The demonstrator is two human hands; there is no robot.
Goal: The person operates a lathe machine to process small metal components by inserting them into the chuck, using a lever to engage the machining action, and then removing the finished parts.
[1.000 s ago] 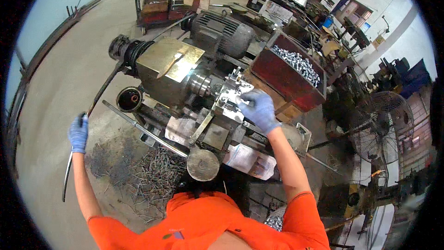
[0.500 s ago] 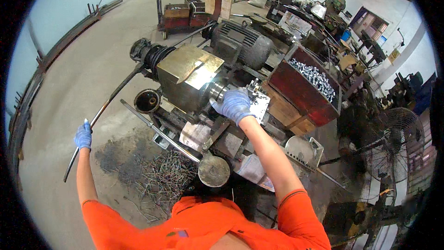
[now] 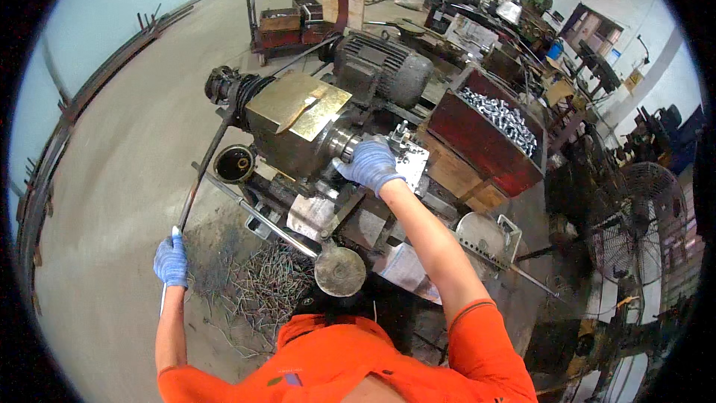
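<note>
A small lathe-like machine with a metal headstock (image 3: 287, 123) stands before me. From its left end a long metal lever (image 3: 203, 172) slants down toward me, and my left hand (image 3: 171, 261), in a blue glove, is wrapped round its lower part. My right hand (image 3: 371, 163), gloved likewise, is at the shiny spindle nose (image 3: 343, 143). Its fingers are curled beside the spindle, and what they hold is hidden. Just right of that hand lies a metal tool slide (image 3: 412, 164). A brass-coloured plate (image 3: 298, 104) with a brown strip on it covers the headstock.
Behind the machine sits an electric motor (image 3: 384, 67). A red bin (image 3: 485, 134) of shiny metal parts stands to the right. A round-ended bar (image 3: 339, 270) juts out near my body. Thin metal scrap (image 3: 268, 283) litters the floor, and a fan (image 3: 634, 216) stands far right.
My left hand has moved right and toward me, swinging the lever's lower end inward and steeper. My right hand stays at the spindle; the view has shifted slightly.
</note>
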